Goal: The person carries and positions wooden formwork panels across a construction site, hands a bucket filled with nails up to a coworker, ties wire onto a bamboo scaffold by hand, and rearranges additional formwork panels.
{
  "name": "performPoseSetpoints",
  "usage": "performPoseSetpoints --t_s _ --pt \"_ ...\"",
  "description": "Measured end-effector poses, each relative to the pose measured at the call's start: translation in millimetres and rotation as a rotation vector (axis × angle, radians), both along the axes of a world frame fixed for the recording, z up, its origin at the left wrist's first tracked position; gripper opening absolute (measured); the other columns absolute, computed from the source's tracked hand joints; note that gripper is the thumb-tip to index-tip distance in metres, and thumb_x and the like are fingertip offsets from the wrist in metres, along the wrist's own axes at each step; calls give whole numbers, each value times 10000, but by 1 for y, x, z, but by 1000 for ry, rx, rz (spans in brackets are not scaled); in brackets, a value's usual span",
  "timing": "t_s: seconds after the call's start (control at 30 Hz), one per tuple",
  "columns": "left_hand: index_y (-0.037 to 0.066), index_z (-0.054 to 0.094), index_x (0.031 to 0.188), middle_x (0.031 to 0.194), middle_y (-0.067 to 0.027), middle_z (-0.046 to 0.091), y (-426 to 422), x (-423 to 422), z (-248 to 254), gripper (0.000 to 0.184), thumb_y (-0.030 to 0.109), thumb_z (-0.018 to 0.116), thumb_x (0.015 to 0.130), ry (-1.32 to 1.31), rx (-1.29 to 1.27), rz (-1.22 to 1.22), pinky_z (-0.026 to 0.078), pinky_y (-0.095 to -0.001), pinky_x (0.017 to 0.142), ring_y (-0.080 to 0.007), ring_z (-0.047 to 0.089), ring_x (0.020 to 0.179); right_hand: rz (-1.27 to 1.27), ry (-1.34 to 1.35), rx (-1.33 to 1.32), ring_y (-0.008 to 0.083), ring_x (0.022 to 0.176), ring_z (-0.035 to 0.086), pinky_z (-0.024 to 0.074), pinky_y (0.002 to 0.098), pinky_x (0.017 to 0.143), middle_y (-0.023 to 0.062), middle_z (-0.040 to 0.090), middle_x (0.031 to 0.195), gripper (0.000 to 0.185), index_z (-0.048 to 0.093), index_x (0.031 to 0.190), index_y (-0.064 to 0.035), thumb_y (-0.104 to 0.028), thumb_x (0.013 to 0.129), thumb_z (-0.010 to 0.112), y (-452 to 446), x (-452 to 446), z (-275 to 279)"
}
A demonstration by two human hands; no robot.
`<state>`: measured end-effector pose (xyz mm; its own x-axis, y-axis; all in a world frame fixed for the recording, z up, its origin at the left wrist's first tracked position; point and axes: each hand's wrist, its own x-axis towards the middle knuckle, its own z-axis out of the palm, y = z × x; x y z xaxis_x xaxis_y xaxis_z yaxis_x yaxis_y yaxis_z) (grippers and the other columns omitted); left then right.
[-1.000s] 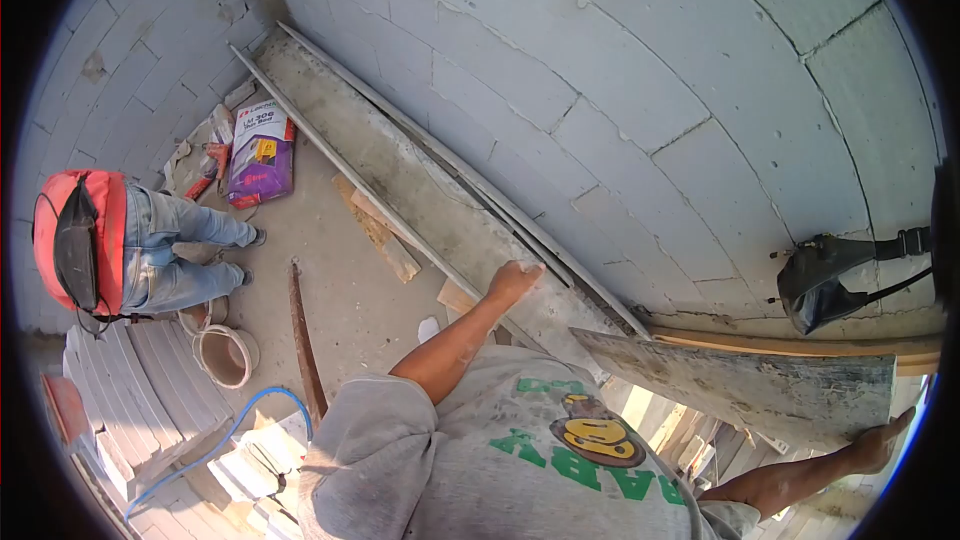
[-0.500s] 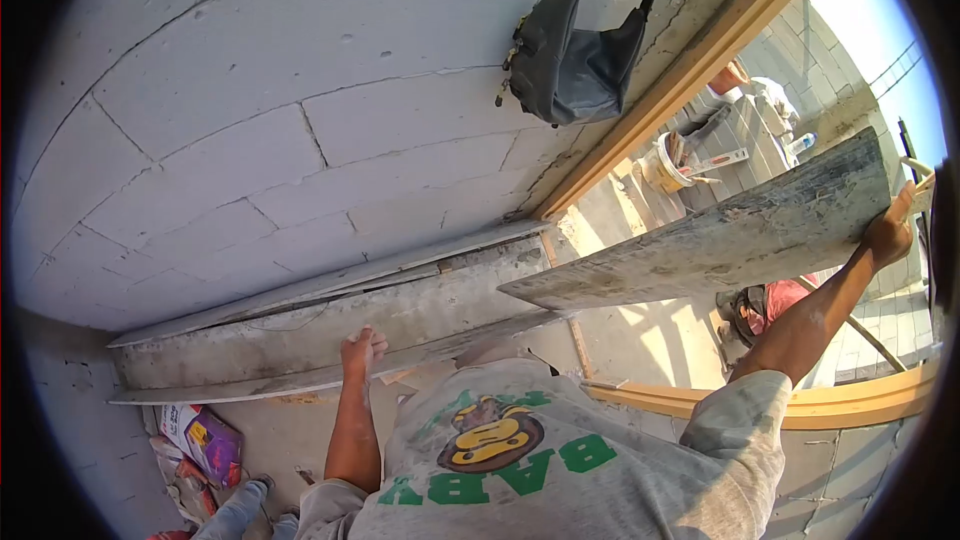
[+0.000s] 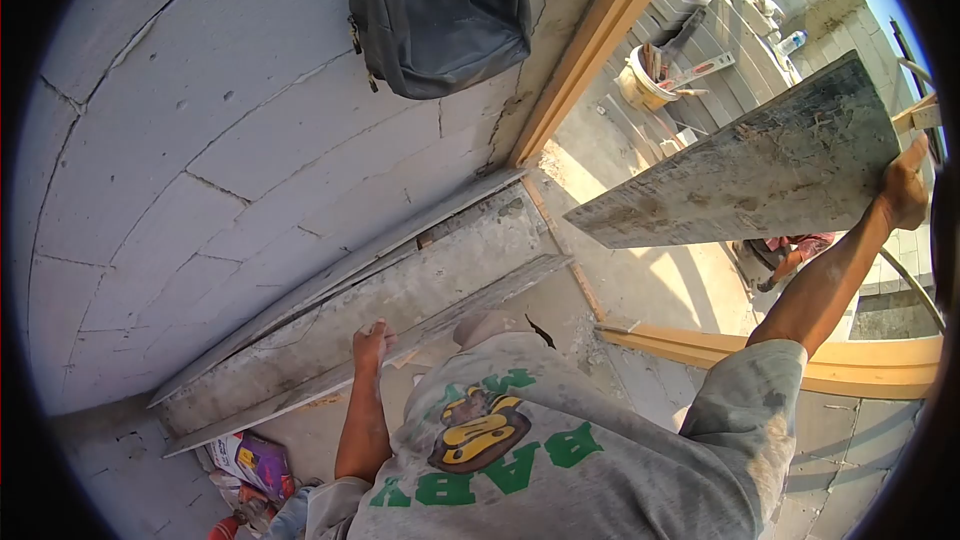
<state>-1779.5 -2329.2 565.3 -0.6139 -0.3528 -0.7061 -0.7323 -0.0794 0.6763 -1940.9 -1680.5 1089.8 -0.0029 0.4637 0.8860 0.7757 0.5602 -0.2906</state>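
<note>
My right hand (image 3: 905, 188), at the far right, is closed on the outer end of a long grey panel (image 3: 750, 165) stained with cement. The panel slants through the doorway, its narrow-looking end pointing left and hanging above the floor. My left hand (image 3: 372, 345) is curled into a loose fist beside the front board of a long trough-like row of grey boards (image 3: 400, 270) along the wall. I see nothing in its fingers, and whether it touches that board I cannot tell.
A black bag (image 3: 455, 30) hangs on the block wall. The wooden door frame (image 3: 590, 50) borders the opening. Outside are a bucket of tools (image 3: 643, 80) and another person's leg (image 3: 788, 262). A purple-and-white sack (image 3: 255, 460) lies lower left, near another person's legs.
My view has turned, and the bag now appears farther left. The panel in my right hand tilts more steeply, with its left end farther from the trough. My left hand's fingers look more curled.
</note>
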Motion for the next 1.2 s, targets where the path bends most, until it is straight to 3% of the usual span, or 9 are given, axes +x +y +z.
performPoseSetpoints --t_s 0.17,0.23,0.33,0.43,0.47,0.8,1.0,1.1,1.2 --pt "-2 624 885 761 -88 646 22 7 9 301 287 547 867 5 -26 -101 457 -262 529 -150 625 643 113 -299 -202 370 940 605 467 412 812 201 659 876 809 704 927 -93 -737 800 230 -62 -44 -133" --pt "0 624 886 761 -84 646 26 12 10 296 285 545 869 13 -39 -109 455 -261 529 -149 625 645 145 -281 -139 376 904 608 444 449 783 203 655 844 781 699 945 -134 -668 860 136 -42 -45 -143" --pt "5 625 887 760 -84 649 21 23 6 291 285 547 868 -1 -42 -86 456 -263 537 -150 626 646 187 -518 -106 356 908 608 424 459 806 142 659 940 826 657 1027 -118 -745 809 166 -39 -33 -142" --pt "5 628 874 751 -88 650 21 27 -4 291 285 549 864 -29 -48 -106 464 -277 564 -160 631 648 32 -628 163 343 945 598 429 468 796 125 648 996 852 632 1066 -126 -807 746 232 -37 -23 -150" --pt "4 628 867 745 -90 650 21 29 -10 293 286 549 863 -36 -65 -156 467 -283 575 -164 633 649 -26 -725 60 332 993 580 421 480 807 133 626 1054 878 607 1115 -137 -838 699 281 -36 -17 -148" --pt "-16 639 853 714 -100 651 37 6 -23 315 289 557 853 -40 -145 -274 480 -306 615 -183 639 652 -99 -592 75 292 1041 567 405 465 846 93 630 1077 942 591 1165 -166 -882 644 271 0 -40 -158" --pt "-15 643 850 705 -94 649 75 -40 6 309 285 566 849 -6 -104 -118 482 -308 604 -163 631 644 -155 -562 189 289 1026 575 420 460 826 76 630 1082 938 604 1147 -165 -884 639 279 23 -71 -159" --pt "9 617 915 768 -88 640 79 -48 -3 322 323 566 863 -19 -130 -328 477 -286 589 -164 617 666 -176 -646 -36 290 1021 577 419 467 821 75 634 1074 938 607 1146 -169 -885 635 284 34 -68 -155" --pt "-1 616 931 777 -97 642 85 -56 6 319 307 568 863 7 -111 -352 484 -293 608 -167 622 677 -213 -551 238 294 1004 584 419 461 813 75 641 1059 933 606 1155 -173 -883 635 296 49 -64 -163"
